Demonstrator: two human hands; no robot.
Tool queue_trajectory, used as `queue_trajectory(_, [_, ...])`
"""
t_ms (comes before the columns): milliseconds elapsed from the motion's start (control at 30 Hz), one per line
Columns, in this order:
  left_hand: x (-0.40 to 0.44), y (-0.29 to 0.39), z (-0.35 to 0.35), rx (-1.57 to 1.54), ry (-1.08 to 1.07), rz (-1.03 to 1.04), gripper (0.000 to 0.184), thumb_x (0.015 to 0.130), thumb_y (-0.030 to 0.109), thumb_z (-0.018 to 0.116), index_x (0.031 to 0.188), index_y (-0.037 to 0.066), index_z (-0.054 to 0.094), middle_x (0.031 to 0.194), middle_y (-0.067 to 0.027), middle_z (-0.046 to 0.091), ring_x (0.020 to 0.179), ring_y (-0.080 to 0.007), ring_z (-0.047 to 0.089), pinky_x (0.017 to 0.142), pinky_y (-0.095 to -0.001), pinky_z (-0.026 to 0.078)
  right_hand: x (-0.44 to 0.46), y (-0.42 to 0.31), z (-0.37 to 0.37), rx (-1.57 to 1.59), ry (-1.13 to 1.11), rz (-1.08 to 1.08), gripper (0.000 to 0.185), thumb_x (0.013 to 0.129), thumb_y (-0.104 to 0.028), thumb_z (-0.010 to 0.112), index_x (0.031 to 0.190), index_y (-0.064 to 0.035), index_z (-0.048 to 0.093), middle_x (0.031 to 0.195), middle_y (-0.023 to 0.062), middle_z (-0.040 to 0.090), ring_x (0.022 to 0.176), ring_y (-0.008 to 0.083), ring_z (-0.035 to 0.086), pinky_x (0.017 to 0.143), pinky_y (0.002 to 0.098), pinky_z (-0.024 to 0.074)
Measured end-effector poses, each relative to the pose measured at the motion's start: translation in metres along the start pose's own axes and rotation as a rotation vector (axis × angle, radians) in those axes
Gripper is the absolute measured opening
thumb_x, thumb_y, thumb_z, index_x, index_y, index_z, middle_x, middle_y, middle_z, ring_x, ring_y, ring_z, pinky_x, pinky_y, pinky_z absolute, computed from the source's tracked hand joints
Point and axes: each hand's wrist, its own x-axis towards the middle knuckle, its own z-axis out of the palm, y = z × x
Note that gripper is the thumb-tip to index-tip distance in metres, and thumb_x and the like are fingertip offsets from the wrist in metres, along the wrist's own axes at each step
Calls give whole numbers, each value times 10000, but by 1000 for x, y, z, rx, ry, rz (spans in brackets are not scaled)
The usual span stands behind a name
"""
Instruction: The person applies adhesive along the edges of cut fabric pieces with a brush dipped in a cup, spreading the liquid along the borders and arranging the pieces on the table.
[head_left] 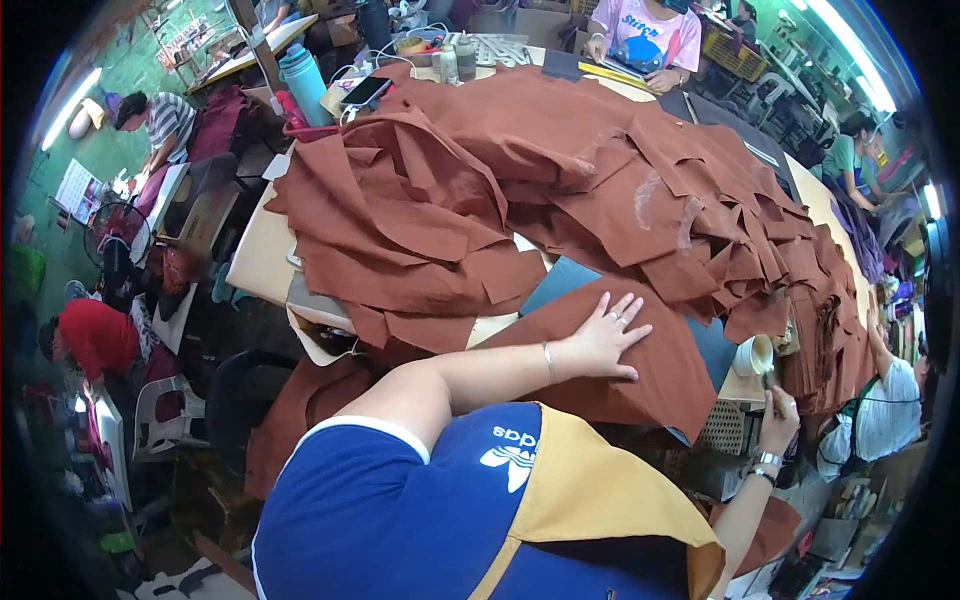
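My left hand [607,340] lies flat with its fingers spread on a reddish-brown cut piece of fabric [560,385]. Under that piece a blue-grey sheet [708,352] shows along its edges. At the table's right edge, my right hand [779,418] is closed close beside a small white cup [754,355], which is tilted towards me. Something thin and dark runs from the fingers towards the cup's rim; its kind is too small to tell. A pale substance shows inside the cup.
Large heaps of reddish-brown fabric [400,220] cover most of the table [262,255]. At the back stand a turquoise bottle [305,85] and a phone [367,92]. Across the table a person in a pink shirt [650,40] works; others sit around. A perforated basket [722,428] is below the cup.
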Motion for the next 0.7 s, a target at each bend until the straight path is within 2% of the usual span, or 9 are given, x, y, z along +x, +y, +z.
queue_trajectory(33, [-3,4,9,8,22,-7,906,850,725,547,1536,155,391,1626,-253,190,1518,-425,140,1171,-676,112,-7,-8,1,-36,7,-22,188,909,-58,714,1074,30,709,999,119,715,946,188,682,856,308,526])
queue_trajectory(67, [-5,8,18,14,43,-15,901,854,724,542,1536,156,391,1624,-258,191,1517,-429,139,1164,-690,109,-17,-16,2,6,-56,103,191,922,-76,709,1080,31,704,1010,105,718,931,175,680,859,306,528])
queue_trajectory(133, [-13,11,15,-86,11,-40,913,849,733,539,1538,154,387,1622,-265,187,1517,-434,134,1147,-718,101,-39,-28,18,222,-4,142,197,943,-102,695,1088,31,704,1013,85,719,917,167,675,862,310,529])
queue_trajectory(167, [-13,12,4,-87,-5,-32,920,845,737,541,1539,153,386,1622,-266,185,1516,-436,134,1146,-719,102,-47,-34,18,184,22,157,219,961,-126,684,1128,15,694,1028,77,714,916,139,666,832,284,540])
queue_trajectory(267, [-7,8,-3,-80,-29,16,950,823,754,551,1538,150,387,1622,-266,187,1515,-440,132,1144,-720,107,-74,-67,11,753,259,562,267,973,-144,672,1205,-12,661,1060,79,706,929,125,671,801,249,558])
queue_trajectory(400, [9,-2,-3,-79,-47,92,983,793,773,571,1534,152,394,1619,-267,196,1514,-443,130,1142,-720,114,-108,-69,-16,1105,388,637,325,994,-193,648,1279,-41,607,1142,85,682,970,146,685,805,233,580])
queue_trajectory(533, [17,-9,2,-66,-6,138,971,778,770,594,1516,163,422,1622,-248,210,1508,-445,150,1132,-720,139,-140,-75,-34,1162,381,675,310,981,-164,644,1261,-37,602,1193,101,663,1053,193,672,902,327,568])
queue_trajectory(600, [19,-5,-5,-21,-44,132,962,781,762,603,1516,168,420,1627,-235,212,1509,-442,153,1126,-722,148,-157,-77,-32,1055,389,701,312,970,-153,643,1252,-27,598,1217,106,650,1080,215,666,946,365,548])
queue_trajectory(700, [21,-2,-7,5,-46,131,971,776,766,611,1524,181,406,1635,-216,206,1517,-418,152,1127,-725,149,-166,-101,-23,873,368,702,278,940,-135,682,1185,-11,636,1189,101,649,1036,177,660,881,325,562])
